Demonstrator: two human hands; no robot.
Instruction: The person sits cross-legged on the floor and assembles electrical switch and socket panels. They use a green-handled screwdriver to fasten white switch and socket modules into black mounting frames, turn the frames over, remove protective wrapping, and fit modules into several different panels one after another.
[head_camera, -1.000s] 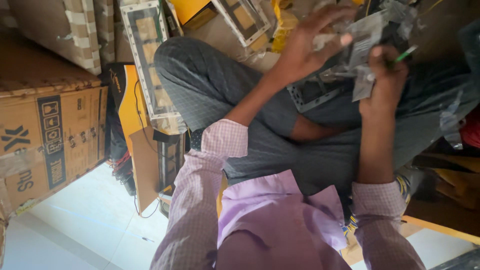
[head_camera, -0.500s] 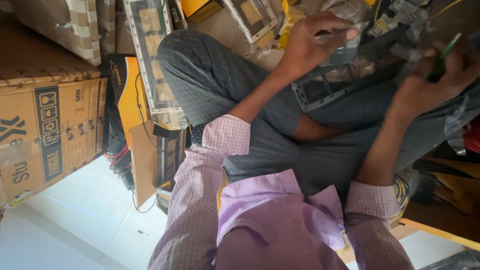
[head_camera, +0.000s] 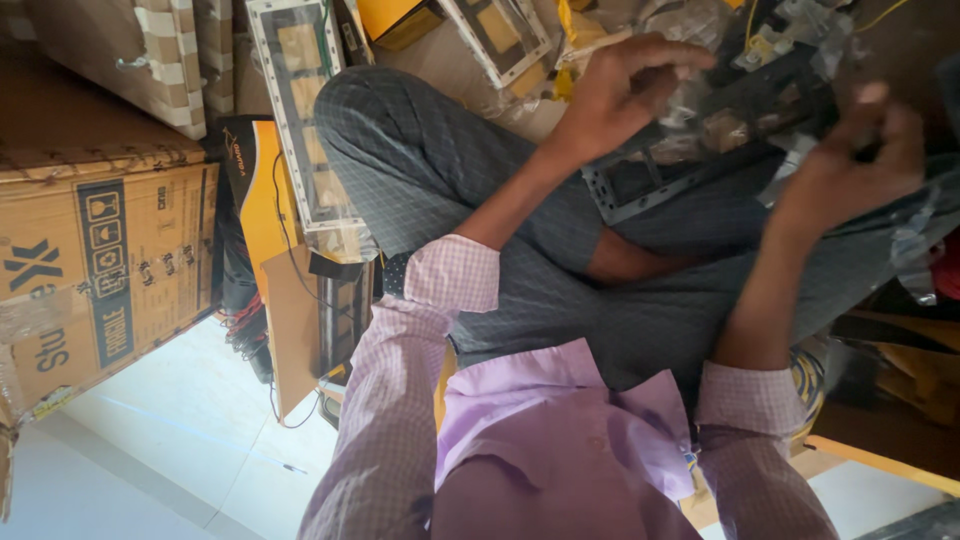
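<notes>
Left hand (head_camera: 625, 85), upper centre of the frame, fingers curled over the top edge of a grey perforated metal frame (head_camera: 690, 165), grasping it together with some crinkled clear plastic wrap (head_camera: 700, 110). Right hand (head_camera: 850, 150), upper right, is clenched near the frame's right end; whatever sits inside the fist is hidden, cannot tell if it grips the frame or a small tool

The frame sits in the upper right of the frame, held above the person's crossed legs in grey checked trousers (head_camera: 450, 170), not resting on anything visible. Looks like thin stamped sheet metal with rows of holes and open cutouts: probably light, stiff, with sharp edges, could bend if twisted. Bare rails at the ends look like the sound places to grip; plastic wrap is slippery and loose, poor hold. Small wires or clips at the top look fragile

Long axis runs from lower left to upper right in the picture, lower end near the left forearm, upper end toward the top right corner. Open face tilts toward the camera

Outward: pink checked shirt sleeves (head_camera: 440, 290) lower centre, cardboard box (head_camera: 100, 260) at left, a long white-framed panel (head_camera: 305, 110) upper left leaning by the knee, pale floor (head_camera: 150, 440) lower left
</notes>
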